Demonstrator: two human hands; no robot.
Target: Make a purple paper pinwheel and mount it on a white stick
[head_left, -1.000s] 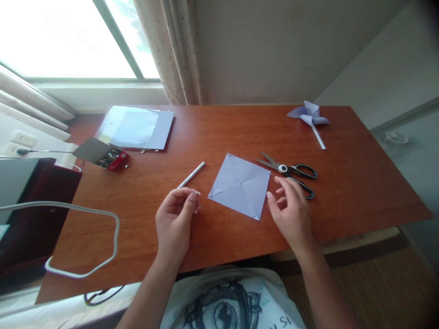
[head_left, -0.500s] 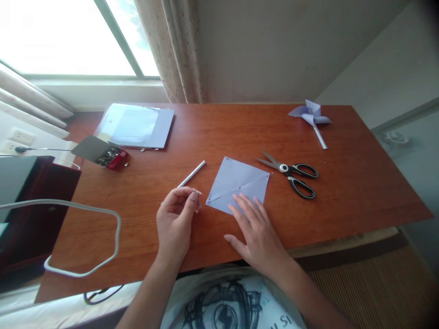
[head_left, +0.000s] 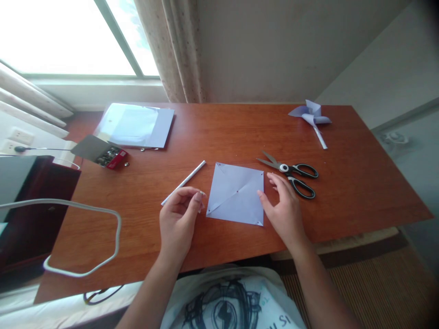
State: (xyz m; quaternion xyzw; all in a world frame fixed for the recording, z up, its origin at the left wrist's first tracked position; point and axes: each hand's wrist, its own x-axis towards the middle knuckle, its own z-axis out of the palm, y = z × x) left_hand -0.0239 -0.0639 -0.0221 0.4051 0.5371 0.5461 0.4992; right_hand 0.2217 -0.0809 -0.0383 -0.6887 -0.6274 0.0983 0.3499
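A lilac square of paper [head_left: 233, 205] lies flat on the desk, cut inward from its corners, with small dark marks at the corners and centre. Just left of it, my left hand [head_left: 180, 214] is closed in a pinch on a tiny shiny thing that looks like a thumbtack [head_left: 202, 193]; its detail is too small to see. My right hand [head_left: 283, 210] is open at the paper's right edge, thumb at the edge and fingers apart. Beyond my left hand lies a thin white paper stick [head_left: 187, 179]. Scissors [head_left: 288, 169] with black handles lie opened, close to my right fingers.
A finished lilac pinwheel [head_left: 312, 116] lies at the back right. On the left are an opened red box [head_left: 113, 157] of silver tacks, a loose tack [head_left: 126, 164] and a pack of paper sheets [head_left: 137, 125]. A white cable [head_left: 118, 228] loops over the desk's left side.
The paper has turned, so its edges now run closer to square with me. My right hand has moved from on top of it to its right edge. My left hand has shifted slightly right.
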